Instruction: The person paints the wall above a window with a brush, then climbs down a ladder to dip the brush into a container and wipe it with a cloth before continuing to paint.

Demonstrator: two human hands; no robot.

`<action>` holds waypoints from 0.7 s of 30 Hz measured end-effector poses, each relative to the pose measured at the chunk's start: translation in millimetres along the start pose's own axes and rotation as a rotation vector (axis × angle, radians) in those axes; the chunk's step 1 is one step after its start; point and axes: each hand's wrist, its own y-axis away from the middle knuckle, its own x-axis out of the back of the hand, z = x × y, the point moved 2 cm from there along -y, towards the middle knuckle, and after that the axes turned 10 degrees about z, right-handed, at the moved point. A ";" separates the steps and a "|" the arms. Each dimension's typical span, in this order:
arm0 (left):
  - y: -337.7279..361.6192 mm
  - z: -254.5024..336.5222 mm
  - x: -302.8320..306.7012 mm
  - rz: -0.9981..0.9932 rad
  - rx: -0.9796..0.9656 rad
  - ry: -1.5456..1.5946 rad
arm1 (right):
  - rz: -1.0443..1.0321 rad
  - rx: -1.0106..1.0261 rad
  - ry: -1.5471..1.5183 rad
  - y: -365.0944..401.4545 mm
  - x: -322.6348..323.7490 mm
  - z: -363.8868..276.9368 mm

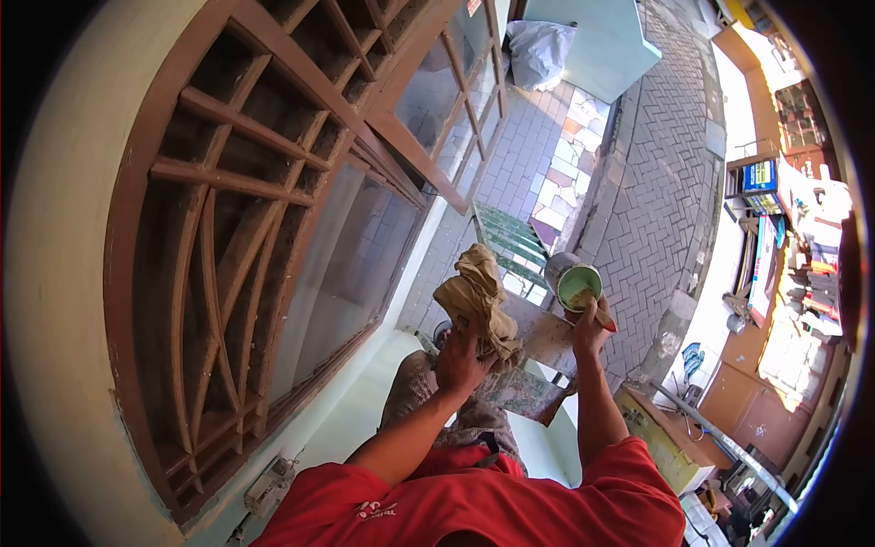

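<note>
My left hand (460, 365) is closed on a crumpled tan cloth (478, 296), which bunches up above the fingers. To the right, my right hand (589, 334) grips a small pot (583, 281) with a green inside and some pale stuff in it. A short reddish-orange piece (605, 320), perhaps the end of a handle, sticks out beside the right fingers. Cloth and pot are apart, both held in front of my body. Part of each hand's fingers is hidden behind what it holds.
A brown wooden window grille (246, 237) fills the left, with a glazed casement (447, 100) swung outward. Below my hands are worn metal boards (515, 392) and green slats (510, 242). A brick-paved lane (656, 182) runs along the right, and a white sack (540, 55) stands farther off.
</note>
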 end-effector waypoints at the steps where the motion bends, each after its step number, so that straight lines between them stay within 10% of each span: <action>1: 0.3 1.0 -0.1 -0.024 0.032 0.012 | 0.028 0.006 -0.023 -1.4 1.7 2.9; 21: 12.9 -13.0 -10.7 -0.037 -0.007 -0.049 | 0.036 -0.060 -0.041 9.1 -5.2 -8.8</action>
